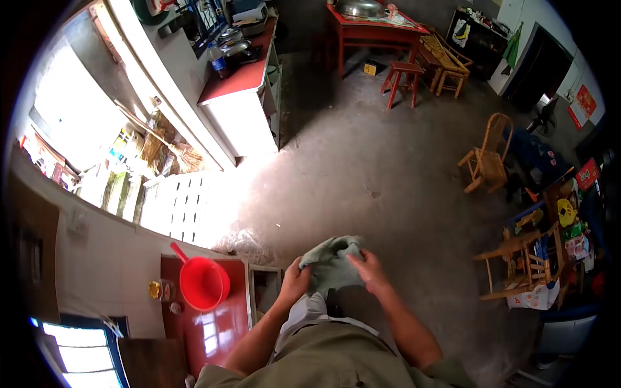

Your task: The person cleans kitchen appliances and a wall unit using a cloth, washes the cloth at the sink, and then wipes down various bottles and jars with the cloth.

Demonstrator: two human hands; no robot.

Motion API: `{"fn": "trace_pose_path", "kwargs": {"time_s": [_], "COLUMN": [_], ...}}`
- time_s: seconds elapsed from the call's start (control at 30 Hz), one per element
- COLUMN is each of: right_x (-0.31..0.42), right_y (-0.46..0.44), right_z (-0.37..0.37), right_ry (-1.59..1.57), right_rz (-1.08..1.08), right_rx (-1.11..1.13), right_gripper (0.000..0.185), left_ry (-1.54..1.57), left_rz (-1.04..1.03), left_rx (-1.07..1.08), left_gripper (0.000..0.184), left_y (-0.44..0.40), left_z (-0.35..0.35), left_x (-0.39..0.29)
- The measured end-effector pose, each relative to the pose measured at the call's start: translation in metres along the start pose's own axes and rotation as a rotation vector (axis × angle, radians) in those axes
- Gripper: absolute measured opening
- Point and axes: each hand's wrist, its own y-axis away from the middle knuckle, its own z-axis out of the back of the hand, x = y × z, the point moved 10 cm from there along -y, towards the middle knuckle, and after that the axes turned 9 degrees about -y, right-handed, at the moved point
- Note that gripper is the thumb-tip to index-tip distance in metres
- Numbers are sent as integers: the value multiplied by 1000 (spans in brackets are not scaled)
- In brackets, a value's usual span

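A grey-green cloth (pixel 337 266), bunched along its top edge, hangs in front of my body between both hands. My left hand (pixel 296 282) grips its left side with the fingers closed. On the other side, my right hand (pixel 370 271) has the cloth's right edge pinched between thumb and fingers. To the left, nearest my left arm, a red plastic dipper (pixel 204 284) with a long handle rests on a glossy red tabletop (pixel 213 336).
A jar with a yellow lid (pixel 155 290) stands beside the dipper. Bamboo chairs (pixel 490 155) and a cluttered pile are on the right. A red-topped counter (pixel 236 84), a red table (pixel 375 29) and a red stool (pixel 402 74) stand farther off. A broom (pixel 184 155) leans by the bright doorway.
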Motion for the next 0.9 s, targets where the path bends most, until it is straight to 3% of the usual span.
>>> {"fn": "trace_pose_path", "kwargs": {"time_s": [0.03,0.07,0.13,0.2,0.27,0.43,0.5,0.53,0.57,0.6,0.63,0.73,0.9], "right_x": [7,12,32,50,67,119,114,84,50,43,50,78,176], "right_y": [-19,-38,-84,-127,-169,-273,-308,-335,-372,-396,-416,-493,-628], "right_z": [10,18,26,39,35,21,13,25,47,49,43,24,-17], "right_ry": [-114,-230,-292,-239,-234,-107,-50,-59,-100,-128,-153,-220,-261], "right_rz": [-57,-111,-81,-25,-16,121,-115,-115,66,61,11,-35,-18], "right_rx": [-28,-58,-66,-172,-193,-163,-133,-132,-137,-131,-107,-16,208], "right_gripper": [35,37,39,39,37,34,36,36,35,34,33,31,28], "left_ry": [188,184,1052,1203,1108,705,408,249,110,-163,-476,-756,-587], "left_rz": [96,94,415,426,498,300,-10,-150,-301,-898,-842,-825,-686], "left_rx": [-23,-18,36,147,251,383,579,681,762,533,732,673,599], "left_gripper": [26,26,31,38,34,29,27,27,28,29,31,32,41], "left_y": [-21,-44,-93,-146,-184,-320,-372,-381,-388,-396,-409,-450,-562], "left_z": [3,6,-13,-18,-21,-7,-22,-28,-33,-42,-76,-95,-72], "left_x": [7,8,39,7,-35,-122,-169,-208,-248,-274,-260,-279,-292]}}
